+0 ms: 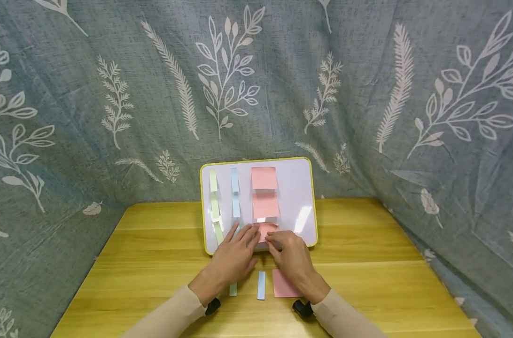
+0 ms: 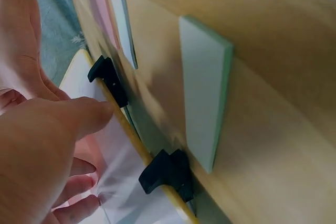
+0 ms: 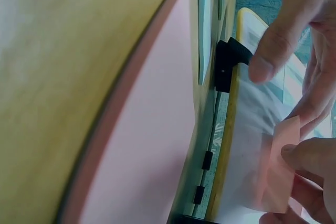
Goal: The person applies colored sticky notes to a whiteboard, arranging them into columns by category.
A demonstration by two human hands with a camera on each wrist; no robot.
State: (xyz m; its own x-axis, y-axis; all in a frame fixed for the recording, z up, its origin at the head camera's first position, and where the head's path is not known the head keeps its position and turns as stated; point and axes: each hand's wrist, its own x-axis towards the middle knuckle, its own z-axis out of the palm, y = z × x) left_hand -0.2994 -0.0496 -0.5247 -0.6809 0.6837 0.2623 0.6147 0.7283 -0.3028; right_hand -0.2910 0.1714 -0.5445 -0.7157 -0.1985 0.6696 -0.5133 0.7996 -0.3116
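Observation:
A yellow-rimmed whiteboard (image 1: 296,197) leans upright on the table, with a pink sticky note (image 1: 268,229) low on its face. My right hand (image 1: 293,257) pinches this note's lower edge, thumb in front and fingers behind in the right wrist view. My left hand (image 1: 234,257) lies over the board's lower part, fingers extended, fingertips at the note's left side. Two more pink notes (image 1: 264,178) hang above in a column. To the left are a column of blue strips (image 1: 235,180) and one of green strips (image 1: 213,180), partly covered by my left hand.
On the wooden table (image 1: 155,263), in front of the board, lie a green strip pad (image 2: 205,93), a blue strip pad (image 1: 261,285) and a pink note pad (image 1: 285,284). Black clips (image 2: 167,174) grip the board's lower edge. A patterned curtain (image 1: 155,94) hangs behind.

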